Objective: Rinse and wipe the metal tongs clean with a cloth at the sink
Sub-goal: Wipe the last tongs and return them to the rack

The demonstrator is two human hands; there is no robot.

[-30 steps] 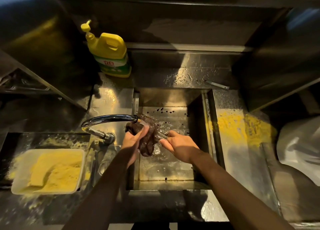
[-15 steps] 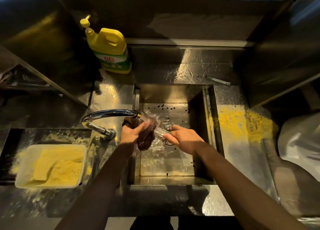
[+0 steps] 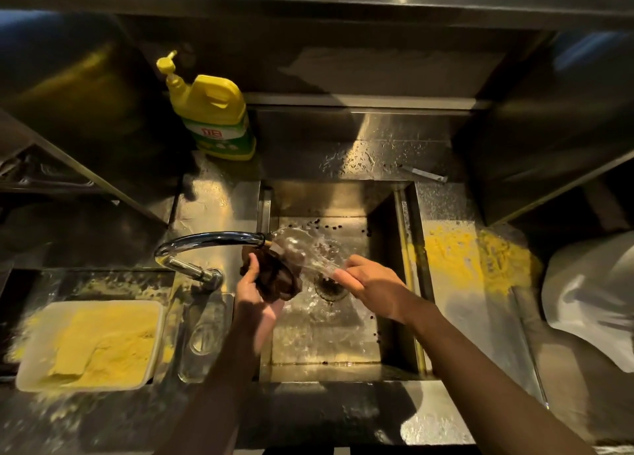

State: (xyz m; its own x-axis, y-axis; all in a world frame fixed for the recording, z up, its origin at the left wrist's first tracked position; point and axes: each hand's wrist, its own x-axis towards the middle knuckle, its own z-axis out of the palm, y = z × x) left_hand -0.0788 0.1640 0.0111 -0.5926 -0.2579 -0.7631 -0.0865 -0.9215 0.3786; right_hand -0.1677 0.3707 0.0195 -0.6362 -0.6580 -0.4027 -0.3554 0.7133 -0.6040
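Observation:
Over the steel sink point(image 3: 394, 334), my left hand point(image 3: 252, 291) grips a wet dark brown cloth point(image 3: 274, 276) just below the faucet spout point(image 3: 212, 240). My right hand point(image 3: 372, 283) holds one end of the metal tongs point(image 3: 310, 254), which slant up to the left into the running water. The stream splashes over the tongs and blurs them. Their far end lies against or under the cloth; which one I cannot tell. The drain point(image 3: 331, 288) sits right beneath them.
A yellow detergent bottle point(image 3: 212, 118) stands behind the sink at the left. A white tray of yellow powder point(image 3: 92, 345) sits on the left counter, and yellow powder point(image 3: 477, 255) is spilled on the right counter. A white plastic bag point(image 3: 590, 303) lies at the far right.
My right hand has drawn the tongs slightly to the right, so more of them shows in the water. My left hand with the cloth has stayed under the spout.

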